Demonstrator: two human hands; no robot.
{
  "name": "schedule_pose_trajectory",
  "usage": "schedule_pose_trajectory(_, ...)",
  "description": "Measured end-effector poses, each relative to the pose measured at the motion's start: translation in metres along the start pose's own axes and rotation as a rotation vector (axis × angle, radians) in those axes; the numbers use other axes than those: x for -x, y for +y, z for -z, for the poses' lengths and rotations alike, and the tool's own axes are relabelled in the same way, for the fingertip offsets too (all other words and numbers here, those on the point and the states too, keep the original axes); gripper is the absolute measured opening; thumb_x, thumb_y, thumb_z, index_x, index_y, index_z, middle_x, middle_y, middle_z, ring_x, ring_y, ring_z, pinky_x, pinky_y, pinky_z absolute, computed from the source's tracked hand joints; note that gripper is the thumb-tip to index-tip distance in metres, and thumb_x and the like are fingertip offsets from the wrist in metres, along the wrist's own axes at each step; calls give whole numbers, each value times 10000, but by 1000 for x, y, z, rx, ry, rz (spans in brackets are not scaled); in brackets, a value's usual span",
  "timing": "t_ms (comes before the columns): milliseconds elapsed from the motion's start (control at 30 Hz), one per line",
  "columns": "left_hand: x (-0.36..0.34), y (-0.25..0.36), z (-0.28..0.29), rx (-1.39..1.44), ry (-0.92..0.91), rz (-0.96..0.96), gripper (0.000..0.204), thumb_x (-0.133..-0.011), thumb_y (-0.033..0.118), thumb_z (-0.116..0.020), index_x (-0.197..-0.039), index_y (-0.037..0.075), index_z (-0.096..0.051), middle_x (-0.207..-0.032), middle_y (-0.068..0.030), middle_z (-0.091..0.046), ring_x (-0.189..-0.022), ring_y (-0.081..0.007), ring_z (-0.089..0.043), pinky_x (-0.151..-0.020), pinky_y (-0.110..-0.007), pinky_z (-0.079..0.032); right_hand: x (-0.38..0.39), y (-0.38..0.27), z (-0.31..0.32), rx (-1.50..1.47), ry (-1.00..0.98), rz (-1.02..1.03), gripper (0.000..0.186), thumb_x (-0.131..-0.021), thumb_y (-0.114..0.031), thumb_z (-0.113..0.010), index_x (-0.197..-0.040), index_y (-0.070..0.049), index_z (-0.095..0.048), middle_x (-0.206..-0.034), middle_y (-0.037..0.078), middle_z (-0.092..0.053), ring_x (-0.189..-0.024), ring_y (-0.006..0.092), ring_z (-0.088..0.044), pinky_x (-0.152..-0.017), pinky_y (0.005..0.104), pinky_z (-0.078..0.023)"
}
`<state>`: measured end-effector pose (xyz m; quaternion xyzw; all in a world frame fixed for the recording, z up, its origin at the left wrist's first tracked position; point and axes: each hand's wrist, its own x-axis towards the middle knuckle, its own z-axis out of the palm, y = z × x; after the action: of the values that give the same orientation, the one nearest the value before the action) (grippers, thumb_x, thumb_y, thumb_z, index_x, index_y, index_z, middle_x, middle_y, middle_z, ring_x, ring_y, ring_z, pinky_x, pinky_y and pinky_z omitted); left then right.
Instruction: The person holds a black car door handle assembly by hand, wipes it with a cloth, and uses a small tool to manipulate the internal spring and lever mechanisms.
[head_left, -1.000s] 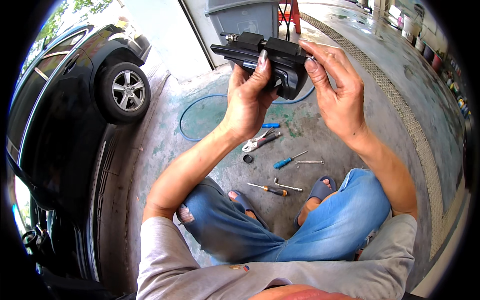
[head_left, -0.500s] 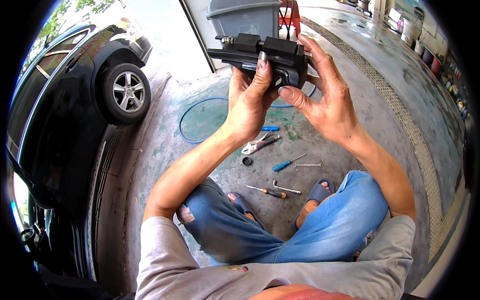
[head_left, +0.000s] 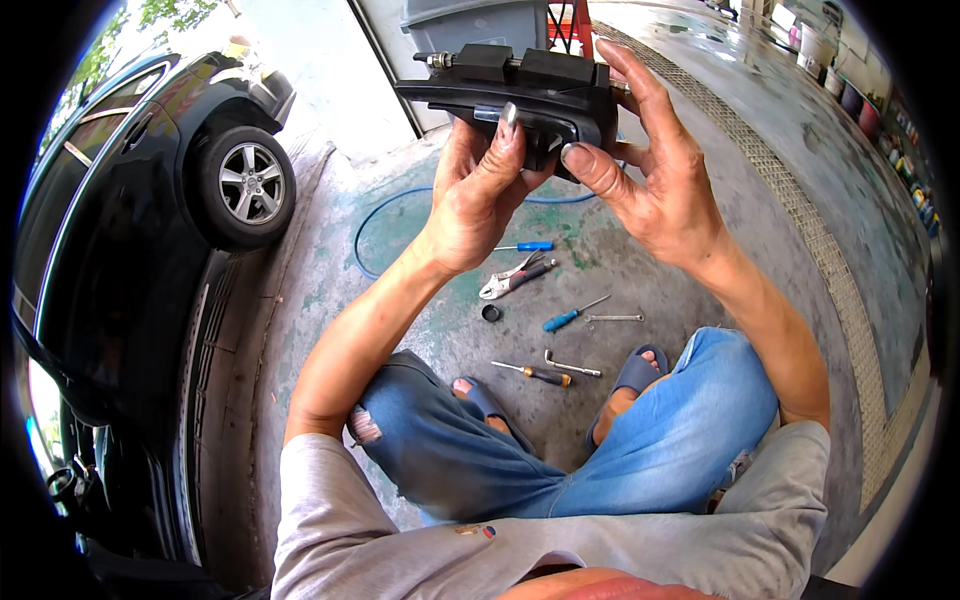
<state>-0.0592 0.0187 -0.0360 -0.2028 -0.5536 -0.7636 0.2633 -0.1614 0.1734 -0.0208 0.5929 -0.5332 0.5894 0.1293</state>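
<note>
Held up at arm's length is a black car part [head_left: 555, 70], long and flat, with two blocks and a threaded metal rod end along its top. Its exact kind I cannot make out. My left hand [head_left: 475, 195] grips it from below, thumb against the near face and fingers hidden beneath. At its right end my right hand [head_left: 665, 190] is curved around it, thumb at the lower corner and fingers along the far side. Below on the floor lie locking pliers [head_left: 515, 280], a blue screwdriver [head_left: 563, 320] and a black round cap [head_left: 491, 313].
Near my feet lie an orange-handled screwdriver [head_left: 540, 375], a bent socket wrench [head_left: 572, 367] and a slim wrench [head_left: 615, 318]. A blue hose [head_left: 365, 225] curves behind. A dark car [head_left: 130, 250] stands left, a grey bin [head_left: 475, 25] ahead, a drain grate [head_left: 770, 170] right.
The part and both hands have shifted slightly up and left in view. My grip looks much the same, and the part's left end extends further left.
</note>
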Motion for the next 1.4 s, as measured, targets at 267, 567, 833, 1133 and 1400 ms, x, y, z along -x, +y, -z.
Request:
schedule_pose_trajectory(267, 1, 0, 1, -202, 26, 19, 436, -987, 284, -616, -1311, 41, -456, -1268, -111, -589, -1189, -234, -580, -1037, -477, -465, 0, 0, 6, -74, -27, -37, 880, -860, -291, -778, -1531, -84, -247, -1474, 157, -385, -1327, 309, -447, -985, 441, -532)
schedule_pose_trajectory(567, -4, 0, 16, -445, 105, 43, 466, -920, 365, -709, -1185, 7, -572, -1088, -76, -678, -990, -155, -667, -880, -329, -553, -9, -10, 20, -332, -75, -252, 839, -843, -292, -798, -1468, -7, -316, -1333, 149, -503, -1199, 235, -529, -988, 372, -471)
schedule_pose_trajectory(833, -4, 5, 4, -384, 150, 90, 556, -940, 448, -656, -1221, -14, -527, -1134, -114, -640, -1030, -197, -659, -958, -387, -543, -7, -15, 15, -389, -66, -301, 830, -858, -163, -779, -1505, -10, -282, -1371, 159, -481, -1273, 258, -475, -1049, 376, -421)
schedule_pose_trajectory(1133, -5, 6, 8, -267, 153, 81, 502, -918, 339, -705, -1231, -5, -517, -1096, -95, -645, -985, -159, -643, -886, -326, -533, -9, -4, 18, -428, -100, -226, 840, -848, -139, -780, -1506, 28, -284, -1389, 173, -474, -1246, 251, -499, -1004, 355, -470)
schedule_pose_trajectory(1400, -3, 9, 5, -274, 144, 21, 611, -828, 333, -804, -1243, -29, -539, -1109, -113, -669, -993, -162, -638, -921, -322, -514, -3, -6, 15, -350, -98, -186, 867, -781, -177, -843, -1494, -64, -363, -1372, 140, -499, -1269, 260, -500, -1038, 402, -481)
